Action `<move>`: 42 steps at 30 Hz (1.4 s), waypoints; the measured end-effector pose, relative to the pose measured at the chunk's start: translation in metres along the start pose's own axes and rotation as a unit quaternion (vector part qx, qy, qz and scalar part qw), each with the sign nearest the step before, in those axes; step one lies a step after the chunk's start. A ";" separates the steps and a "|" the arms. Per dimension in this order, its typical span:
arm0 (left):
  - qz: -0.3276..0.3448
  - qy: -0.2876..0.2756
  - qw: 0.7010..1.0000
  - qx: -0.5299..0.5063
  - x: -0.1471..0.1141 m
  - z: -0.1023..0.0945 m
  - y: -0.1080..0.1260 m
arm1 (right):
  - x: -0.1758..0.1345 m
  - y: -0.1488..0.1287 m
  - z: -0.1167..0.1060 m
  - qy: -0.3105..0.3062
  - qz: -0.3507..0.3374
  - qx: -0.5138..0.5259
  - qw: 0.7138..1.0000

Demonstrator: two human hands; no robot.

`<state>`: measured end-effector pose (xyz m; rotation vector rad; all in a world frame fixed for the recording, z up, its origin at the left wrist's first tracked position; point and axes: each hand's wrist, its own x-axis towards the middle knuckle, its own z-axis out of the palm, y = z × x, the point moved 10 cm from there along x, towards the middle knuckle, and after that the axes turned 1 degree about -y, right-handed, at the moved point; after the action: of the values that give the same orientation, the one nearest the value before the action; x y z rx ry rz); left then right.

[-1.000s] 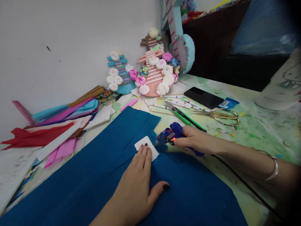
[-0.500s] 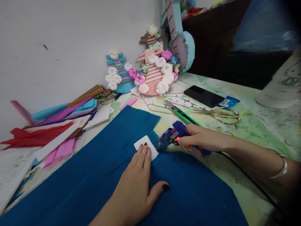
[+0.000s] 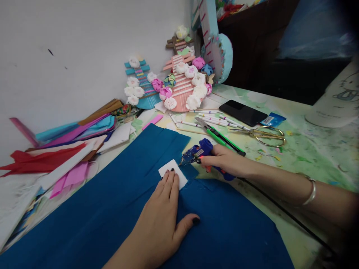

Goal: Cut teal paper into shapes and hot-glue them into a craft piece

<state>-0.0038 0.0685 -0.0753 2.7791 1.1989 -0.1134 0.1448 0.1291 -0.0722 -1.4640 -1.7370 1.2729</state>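
Note:
My left hand (image 3: 162, 207) lies flat with its fingertips on a small white rectangular piece (image 3: 171, 172), pressing it against a large sheet of dark blue paper (image 3: 112, 209). The thumb is spread out to the side. In my right hand (image 3: 224, 160) is a blue hot glue gun (image 3: 206, 147), my fingers wrapped round its handle. Its tip points left, close to the upper right edge of the white piece and over the blue sheet. Whether the tip touches the paper I cannot tell. A black cord (image 3: 280, 207) trails from the handle.
Beyond my right hand lie a green box cutter (image 3: 220, 136), gold scissors (image 3: 258, 133), white sticks (image 3: 213, 118) and a black phone (image 3: 243, 113). Folded coloured paper (image 3: 75, 130) is piled at left. Flower-decorated paper instruments (image 3: 183, 87) lean on the wall. A white cup (image 3: 333, 101) stands far right.
My right hand has moved the glue gun left and slightly up, along the white piece's right side toward its upper corner. My left hand stays in place on the white piece.

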 end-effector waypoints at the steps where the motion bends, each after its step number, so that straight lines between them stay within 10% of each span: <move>1: 0.001 0.001 1.000 0.000 0.000 0.000 0.000 | 0.000 0.000 0.001 -0.001 0.005 -0.004 1.000; 42: -0.008 -0.025 1.000 -0.015 0.002 0.000 0.001 | -0.022 0.021 -0.016 -0.044 0.122 0.010 0.992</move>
<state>-0.0019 0.0691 -0.0754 2.7248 1.2023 -0.1638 0.1741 0.1127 -0.0802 -1.6712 -1.6335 1.4940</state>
